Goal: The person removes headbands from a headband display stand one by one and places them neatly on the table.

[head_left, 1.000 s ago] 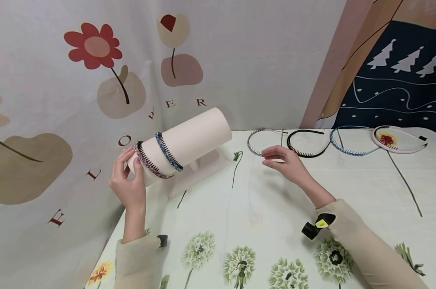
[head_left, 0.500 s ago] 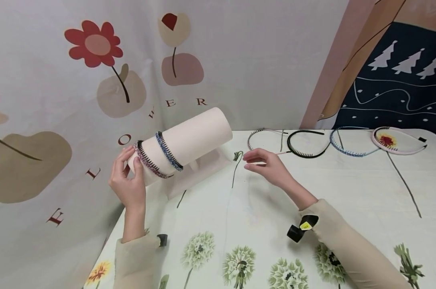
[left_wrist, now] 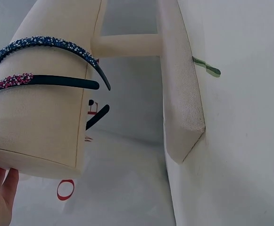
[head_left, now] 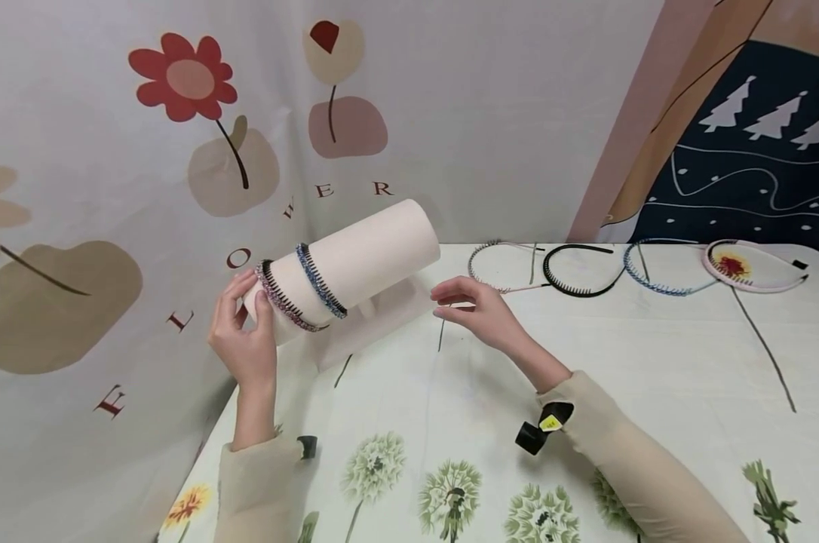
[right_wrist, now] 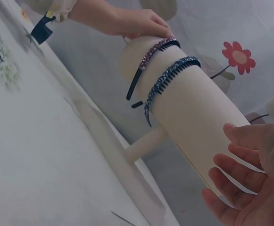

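A cream padded headband display stand (head_left: 382, 245), a roll on a post and flat base, stands at the left of the table. My left hand (head_left: 246, 351) grips the roll's near end, thumb in front and fingers over the top. Two glittery toothed headbands sit round the roll: a pink-and-black one (head_left: 280, 298) right beside my left fingers, and a blue one (head_left: 320, 283) farther along. My right hand (head_left: 477, 311) hovers to the right of the stand, holding nothing. In the right wrist view its fingers (right_wrist: 236, 172) are loosely bent and spread, overlapping the roll's far end.
A row of headbands lies along the back right of the table: a grey-pink one (head_left: 471, 264), a black one (head_left: 572, 292), a light blue one (head_left: 661, 289) and a pale pink one (head_left: 756, 287). Behind them hangs a printed cloth (head_left: 504, 136). Dandelions are printed on the tablecloth (head_left: 491, 407).
My right hand has moved left, away from the grey-pink headband and toward the stand. My left hand keeps its grip on the roll's end, and both headbands on it stay put.
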`<state>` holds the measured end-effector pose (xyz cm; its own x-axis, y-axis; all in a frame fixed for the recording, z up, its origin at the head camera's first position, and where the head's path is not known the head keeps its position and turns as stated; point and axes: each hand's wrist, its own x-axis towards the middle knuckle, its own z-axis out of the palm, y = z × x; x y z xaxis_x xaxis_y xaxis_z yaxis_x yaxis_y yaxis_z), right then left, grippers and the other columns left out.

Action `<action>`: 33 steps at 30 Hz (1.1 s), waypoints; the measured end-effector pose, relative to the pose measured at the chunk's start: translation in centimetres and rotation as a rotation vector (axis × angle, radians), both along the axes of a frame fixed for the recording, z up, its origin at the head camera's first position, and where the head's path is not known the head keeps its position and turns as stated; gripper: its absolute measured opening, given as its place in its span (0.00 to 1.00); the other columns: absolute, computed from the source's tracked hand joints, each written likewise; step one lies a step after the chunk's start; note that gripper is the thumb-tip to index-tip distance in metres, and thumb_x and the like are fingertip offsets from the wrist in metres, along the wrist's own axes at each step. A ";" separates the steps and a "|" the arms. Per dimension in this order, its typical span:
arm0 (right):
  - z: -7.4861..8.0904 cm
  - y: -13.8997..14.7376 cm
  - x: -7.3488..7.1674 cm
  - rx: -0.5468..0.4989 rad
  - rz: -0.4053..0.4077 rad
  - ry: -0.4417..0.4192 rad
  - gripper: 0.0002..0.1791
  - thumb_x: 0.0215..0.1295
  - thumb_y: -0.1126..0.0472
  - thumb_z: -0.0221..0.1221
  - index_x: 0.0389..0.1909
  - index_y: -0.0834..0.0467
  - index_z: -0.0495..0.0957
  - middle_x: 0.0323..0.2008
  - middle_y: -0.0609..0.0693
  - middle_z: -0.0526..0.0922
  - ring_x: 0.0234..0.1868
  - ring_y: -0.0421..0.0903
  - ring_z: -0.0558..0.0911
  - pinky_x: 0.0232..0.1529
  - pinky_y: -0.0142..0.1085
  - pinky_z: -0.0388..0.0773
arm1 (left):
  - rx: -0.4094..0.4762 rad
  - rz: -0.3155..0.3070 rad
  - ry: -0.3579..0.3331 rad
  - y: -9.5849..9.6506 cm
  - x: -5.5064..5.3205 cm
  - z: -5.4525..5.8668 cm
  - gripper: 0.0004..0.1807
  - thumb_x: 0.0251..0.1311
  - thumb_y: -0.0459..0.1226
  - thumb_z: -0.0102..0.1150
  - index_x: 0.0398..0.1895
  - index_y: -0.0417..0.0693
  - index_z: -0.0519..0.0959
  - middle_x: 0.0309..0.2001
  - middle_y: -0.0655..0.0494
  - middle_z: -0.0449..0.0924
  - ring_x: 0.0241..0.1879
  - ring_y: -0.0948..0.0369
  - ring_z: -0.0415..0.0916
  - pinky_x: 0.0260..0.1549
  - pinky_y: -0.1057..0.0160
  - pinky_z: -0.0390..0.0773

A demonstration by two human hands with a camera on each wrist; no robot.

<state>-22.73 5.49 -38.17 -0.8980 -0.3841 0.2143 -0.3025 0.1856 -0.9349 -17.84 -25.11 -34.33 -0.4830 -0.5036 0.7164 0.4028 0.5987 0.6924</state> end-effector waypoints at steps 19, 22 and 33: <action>1.1 -5.5 0.7 -0.097 0.049 0.015 0.16 0.64 0.66 0.64 0.51 0.64 0.79 0.51 0.60 0.84 0.54 0.54 0.84 0.55 0.37 0.83 | 0.012 0.003 0.006 0.2 -0.2 0.1 0.12 0.60 0.27 0.57 0.45 0.31 0.83 0.52 0.46 0.86 0.59 0.55 0.80 0.52 0.73 0.80; 1.2 -6.5 0.8 -0.127 0.049 0.025 0.15 0.63 0.67 0.64 0.50 0.65 0.79 0.50 0.61 0.84 0.53 0.55 0.84 0.54 0.36 0.84 | 0.009 0.006 0.005 0.2 -0.2 0.1 0.12 0.60 0.27 0.58 0.45 0.30 0.83 0.52 0.46 0.86 0.60 0.53 0.79 0.53 0.72 0.80; 1.7 -10.0 1.4 -0.200 0.015 0.035 0.14 0.58 0.67 0.68 0.46 0.64 0.81 0.46 0.60 0.85 0.49 0.53 0.86 0.50 0.34 0.85 | 0.017 0.005 0.016 0.2 -0.1 0.2 0.11 0.60 0.26 0.57 0.44 0.30 0.83 0.51 0.45 0.86 0.59 0.55 0.80 0.53 0.72 0.81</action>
